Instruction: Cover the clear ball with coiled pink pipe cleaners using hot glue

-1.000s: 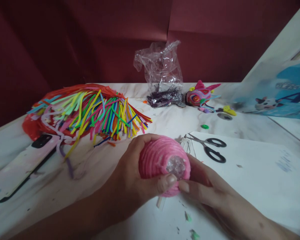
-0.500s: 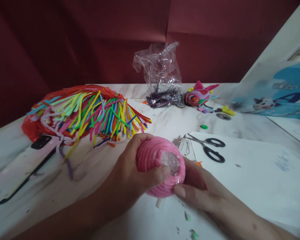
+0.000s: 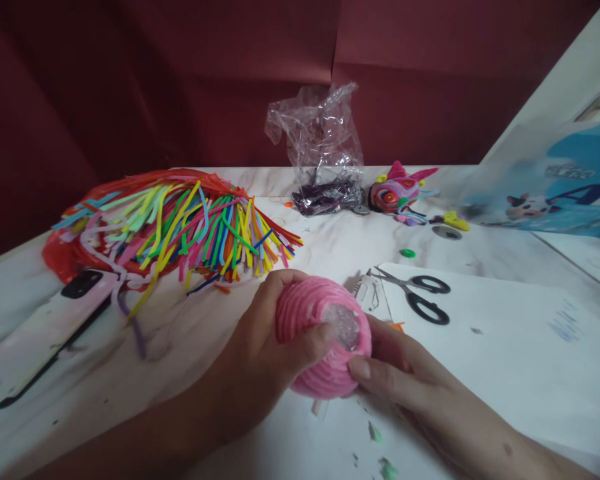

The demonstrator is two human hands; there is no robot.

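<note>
A pink ball wound in rows of fuzzy pipe cleaner (image 3: 300, 308) is held up over the table between both hands. A round, clear, shiny patch without winding shows on the side facing me. My left hand (image 3: 275, 340) wraps round the ball's left side, its thumb lying across the front beside the clear patch. From the right, my right hand (image 3: 400, 373) grips the ball, with the thumb pressed at the lower edge of the patch. The fingers behind the ball are mostly hidden.
Multicoloured pipe cleaners (image 3: 215, 227) lie on a red bag, with a phone (image 3: 45, 333) in front. Scissors (image 3: 413, 293) rest on white paper (image 3: 505, 347). Farther back are a clear plastic bag (image 3: 325, 153), a colourful figure (image 3: 395, 190) and a green piece (image 3: 407, 253).
My right thumb has slid slightly up along the edge of the clear patch. The ball has shifted a little, and my left hand keeps its hold.
</note>
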